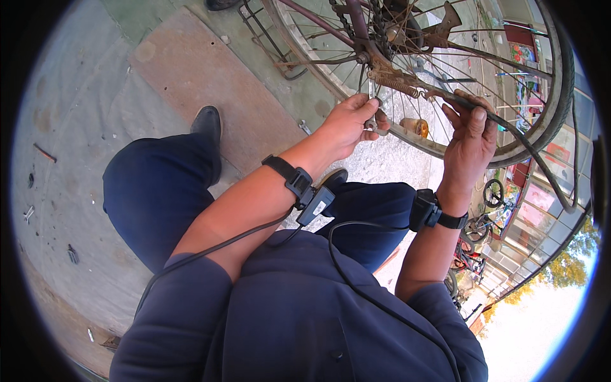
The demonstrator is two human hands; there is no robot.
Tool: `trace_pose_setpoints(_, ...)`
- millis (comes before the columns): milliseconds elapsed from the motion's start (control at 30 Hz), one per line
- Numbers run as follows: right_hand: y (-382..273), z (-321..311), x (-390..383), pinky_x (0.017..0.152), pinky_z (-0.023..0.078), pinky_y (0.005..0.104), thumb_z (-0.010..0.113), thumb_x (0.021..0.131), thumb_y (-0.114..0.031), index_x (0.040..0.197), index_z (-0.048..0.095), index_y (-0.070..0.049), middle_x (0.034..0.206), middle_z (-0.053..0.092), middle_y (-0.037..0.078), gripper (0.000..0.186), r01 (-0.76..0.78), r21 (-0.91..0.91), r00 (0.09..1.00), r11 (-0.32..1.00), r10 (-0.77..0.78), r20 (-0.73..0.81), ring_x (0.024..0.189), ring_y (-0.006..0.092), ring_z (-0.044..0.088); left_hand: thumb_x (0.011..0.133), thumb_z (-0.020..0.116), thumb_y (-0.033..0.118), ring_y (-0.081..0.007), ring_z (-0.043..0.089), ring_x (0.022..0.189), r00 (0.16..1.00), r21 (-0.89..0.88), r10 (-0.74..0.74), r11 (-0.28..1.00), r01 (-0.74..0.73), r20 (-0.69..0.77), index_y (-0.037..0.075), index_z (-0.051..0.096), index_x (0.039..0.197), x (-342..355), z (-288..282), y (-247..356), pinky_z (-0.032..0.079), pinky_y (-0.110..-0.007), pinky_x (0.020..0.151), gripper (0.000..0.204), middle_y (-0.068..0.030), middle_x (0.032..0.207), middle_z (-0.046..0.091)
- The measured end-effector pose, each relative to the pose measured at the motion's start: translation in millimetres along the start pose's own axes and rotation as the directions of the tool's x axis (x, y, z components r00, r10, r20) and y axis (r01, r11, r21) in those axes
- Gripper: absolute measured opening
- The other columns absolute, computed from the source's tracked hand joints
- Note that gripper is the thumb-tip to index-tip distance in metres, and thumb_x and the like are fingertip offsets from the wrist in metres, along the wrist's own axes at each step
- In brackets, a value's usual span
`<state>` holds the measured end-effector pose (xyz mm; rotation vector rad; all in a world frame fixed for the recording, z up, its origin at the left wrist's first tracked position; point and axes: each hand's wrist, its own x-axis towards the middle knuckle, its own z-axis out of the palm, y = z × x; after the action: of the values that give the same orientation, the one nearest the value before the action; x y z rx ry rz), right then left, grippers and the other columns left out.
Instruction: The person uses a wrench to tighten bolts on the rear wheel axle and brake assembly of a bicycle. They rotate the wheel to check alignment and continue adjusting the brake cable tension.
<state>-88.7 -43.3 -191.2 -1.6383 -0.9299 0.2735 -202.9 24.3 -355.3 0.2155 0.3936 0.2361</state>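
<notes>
Dark-blue cloth shirt (286, 305): below both hands. Left hand (351, 127) pinches small silvery metal tool (371, 123); right hand (470, 137) curls against slim dark rod (517, 132), closure unclear. Wire-spoked, black-tyred wheel (564, 89) beyond both: likely stiff; grasp rim (506, 153).

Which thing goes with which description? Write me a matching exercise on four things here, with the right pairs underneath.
Column one:
1. left hand
2. right hand
3. coil spring
4. board

Column two:
A. brown, lying flat
B. touching a dark bar
C. holding a small metal piece
D. rusty, near the wheel's hub

Pairs: 1-C, 2-B, 3-D, 4-A
</notes>
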Motion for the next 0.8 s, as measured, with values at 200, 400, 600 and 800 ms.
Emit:
trace_pose_setpoints(200,-0.2,0.2,-0.8,0.085,0.060,0.0395,0.051,0.102,-0.021,0.121,0.056,-0.002,0.116,0.065,0.021,0.027,-0.002,-0.028,1.000,1.000,0.003,0.004,0.103,0.0281,0.068,0.101,0.054,0.030,-0.0170,0.067,0.088,0.999,-0.059,0.017,0.998,-0.014,0.048,0.012,0.057,0.103,0.1,3.7,0.5,0.048,-0.026,0.063,0.018,-0.0033,0.095,0.066)
trace_pose_setpoints(400,0.7,1.0,-0.7,0.084,0.059,0.0376,0.054,0.102,-0.025,0.114,0.059,0.000,0.110,0.067,0.017,0.028,0.013,-0.036,1.000,0.999,-0.014,-0.014,0.102,0.0254,0.066,0.101,0.055,0.029,-0.0172,0.067,0.088,1.000,-0.025,-0.001,1.000,0.002,0.019,0.012,0.057,0.104,0.2,0.6,1.4,0.048,-0.026,0.063,0.018,-0.0033,0.094,0.066)
trace_pose_setpoints(600,1.2,1.0,-0.9,0.083,0.059,0.0367,0.055,0.101,-0.027,0.114,0.059,-0.001,0.110,0.067,0.017,0.030,0.028,-0.028,1.000,0.999,-0.028,-0.009,0.103,0.0253,0.066,0.101,0.055,0.027,-0.0172,0.067,0.088,1.000,0.082,0.023,0.996,-0.021,-0.021,0.011,0.057,0.105,-0.1,0.5,2.0,0.049,-0.026,0.064,0.017,-0.0038,0.094,0.066)
trace_pose_setpoints(800,-1.0,3.0,-1.2,0.083,0.059,0.0359,0.056,0.101,-0.028,0.115,0.059,0.000,0.110,0.067,0.016,0.031,0.015,-0.046,1.000,0.999,-0.015,-0.013,0.103,0.0243,0.066,0.101,0.055,0.026,-0.0164,0.068,0.087,0.997,0.093,0.044,0.995,-0.039,-0.055,0.009,0.057,0.107,0.9,8.6,0.7,0.051,-0.027,0.065,0.018,-0.0039,0.094,0.066)
